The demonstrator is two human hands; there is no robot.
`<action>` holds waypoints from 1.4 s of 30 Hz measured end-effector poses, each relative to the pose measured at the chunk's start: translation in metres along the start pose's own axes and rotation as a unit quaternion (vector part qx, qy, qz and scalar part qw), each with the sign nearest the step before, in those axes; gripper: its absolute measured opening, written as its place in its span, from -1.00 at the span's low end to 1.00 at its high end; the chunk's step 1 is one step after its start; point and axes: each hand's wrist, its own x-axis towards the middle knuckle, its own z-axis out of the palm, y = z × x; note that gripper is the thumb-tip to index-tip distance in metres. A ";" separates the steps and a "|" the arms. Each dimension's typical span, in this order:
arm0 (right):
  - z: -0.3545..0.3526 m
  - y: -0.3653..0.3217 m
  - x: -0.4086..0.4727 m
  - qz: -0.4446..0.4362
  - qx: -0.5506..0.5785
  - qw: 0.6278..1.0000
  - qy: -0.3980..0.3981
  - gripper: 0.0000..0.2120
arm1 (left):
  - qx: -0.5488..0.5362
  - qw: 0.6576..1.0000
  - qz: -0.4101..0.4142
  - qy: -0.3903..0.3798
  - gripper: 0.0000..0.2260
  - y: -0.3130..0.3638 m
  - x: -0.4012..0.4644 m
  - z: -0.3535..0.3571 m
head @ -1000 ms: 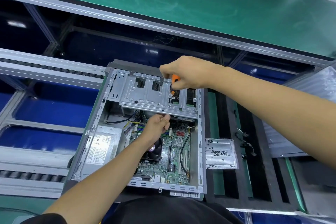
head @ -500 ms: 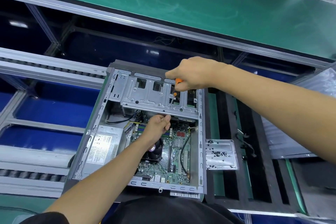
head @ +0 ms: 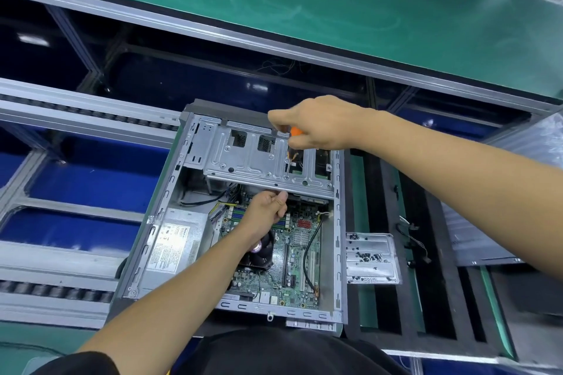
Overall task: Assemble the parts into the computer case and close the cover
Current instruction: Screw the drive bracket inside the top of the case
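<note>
An open grey computer case [head: 179, 192] lies on its side in front of me, its motherboard [head: 298, 256] and power supply [head: 175, 243] showing. A silver drive cage [head: 249, 161] spans the far end of the case. My right hand [head: 320, 125] grips an orange-handled screwdriver [head: 292, 146] whose tip stands on the cage near its front edge. My left hand [head: 268, 210] reaches inside the case with curled fingers, thumb pressed up against the cage's lower edge. What the fingers hold is hidden.
A silver tray [head: 373, 259] with several small black screws lies just right of the case on black foam strips. Loose cables [head: 411, 240] lie further right beside a grey panel [head: 475, 240]. A green conveyor belt [head: 304, 3] runs across the back, roller rails at the left.
My right hand with the screwdriver has shifted slightly and the shaft now stands lower on the cage. My left hand stays under the cage edge.
</note>
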 end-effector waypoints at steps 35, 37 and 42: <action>-0.003 0.002 0.010 -0.027 -0.060 0.996 -0.067 -0.63 | 0.009 1.000 -0.015 0.000 -0.59 0.002 -0.001 0.000; -0.002 0.003 0.010 -0.049 -0.065 0.995 -0.061 -0.68 | 0.007 1.000 -0.013 -0.002 -0.60 0.003 -0.001 0.000; 0.001 0.004 0.010 -0.022 -0.068 0.995 -0.068 -0.79 | 0.006 1.000 -0.011 -0.001 -0.59 0.003 -0.002 0.000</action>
